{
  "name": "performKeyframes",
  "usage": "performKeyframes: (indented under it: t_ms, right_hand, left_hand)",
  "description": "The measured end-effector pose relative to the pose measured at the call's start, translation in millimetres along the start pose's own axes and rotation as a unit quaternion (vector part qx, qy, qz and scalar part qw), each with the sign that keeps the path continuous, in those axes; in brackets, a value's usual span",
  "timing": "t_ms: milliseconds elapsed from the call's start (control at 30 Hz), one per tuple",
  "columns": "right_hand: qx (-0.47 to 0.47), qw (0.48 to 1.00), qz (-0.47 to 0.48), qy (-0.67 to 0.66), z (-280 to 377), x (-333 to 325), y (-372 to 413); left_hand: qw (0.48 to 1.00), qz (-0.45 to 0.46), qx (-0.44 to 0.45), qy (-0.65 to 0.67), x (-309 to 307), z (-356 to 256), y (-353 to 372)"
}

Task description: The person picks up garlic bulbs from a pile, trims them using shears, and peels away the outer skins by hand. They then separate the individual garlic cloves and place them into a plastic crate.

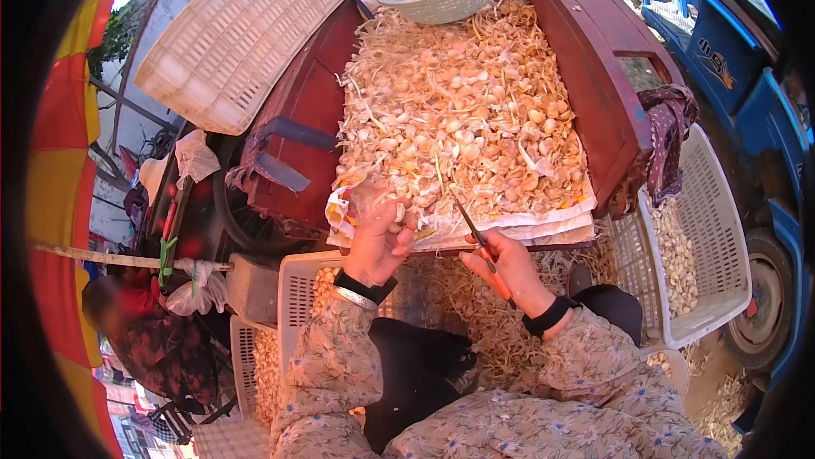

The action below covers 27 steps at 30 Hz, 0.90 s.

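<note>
My left hand (379, 242), fingers curled, holds a small pale garlic clove (401, 212) near the front left corner of the garlic heap. In my right hand (508, 272) is a slim, dark-bladed cutting tool (469, 223) with an orange and black handle. Its blade points away from me, over the front of the heap; whether it is a knife or scissors I cannot make out. Loose garlic cloves (463, 140), mixed with dry skins and stalks, spread across the red cart bed in front of both hands. White sacking (543, 225) lies under their front edge.
A green basket (450, 7) with a plastic bottle sits at the cart's far end. Red cart walls (586, 77) flank the heap. White crates (700, 238) of garlic stand right and left below. Another person (161, 340) sits at left; a blue vehicle (739, 85) stands right.
</note>
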State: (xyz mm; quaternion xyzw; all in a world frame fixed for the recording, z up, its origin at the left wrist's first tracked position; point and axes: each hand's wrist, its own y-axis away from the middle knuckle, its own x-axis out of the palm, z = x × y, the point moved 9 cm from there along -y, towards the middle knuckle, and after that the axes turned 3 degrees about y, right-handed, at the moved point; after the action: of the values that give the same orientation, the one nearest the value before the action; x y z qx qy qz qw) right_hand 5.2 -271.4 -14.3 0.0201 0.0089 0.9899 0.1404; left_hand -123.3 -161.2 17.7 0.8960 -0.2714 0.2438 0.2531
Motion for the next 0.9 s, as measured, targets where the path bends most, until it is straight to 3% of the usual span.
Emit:
performKeyframes:
  t_ms: [167, 267, 433, 667, 767, 867, 900]
  right_hand:
    - [0.002, 0.997, 0.009, 0.081, 24, -2, 9]
    - [-0.180, 0.943, -0.068, 0.273, 55, -6, 15]
    - [-0.187, 0.944, -0.064, 0.265, 48, -4, 14]
    - [-0.167, 0.958, -0.022, 0.232, 43, 2, 17]
    - [-0.057, 0.980, 0.054, 0.181, 46, 8, 19]
    - [0.002, 0.999, 0.030, 0.025, 13, 6, 14]
    - [-0.035, 0.999, -0.011, 0.005, 8, -2, 10]
  left_hand:
    - [0.999, 0.033, -0.021, -0.022, 20, 10, 14]
    - [0.998, 0.013, -0.031, -0.047, 29, 13, 23]
    - [0.993, 0.020, -0.038, -0.107, 38, 21, 32]
    - [0.997, 0.023, 0.006, -0.078, 38, 20, 41]
    - [0.995, 0.034, 0.016, -0.096, 37, 14, 45]
    - [0.988, -0.002, 0.036, -0.147, 13, 0, 44]
    - [0.988, -0.033, 0.044, -0.143, -4, -7, 41]
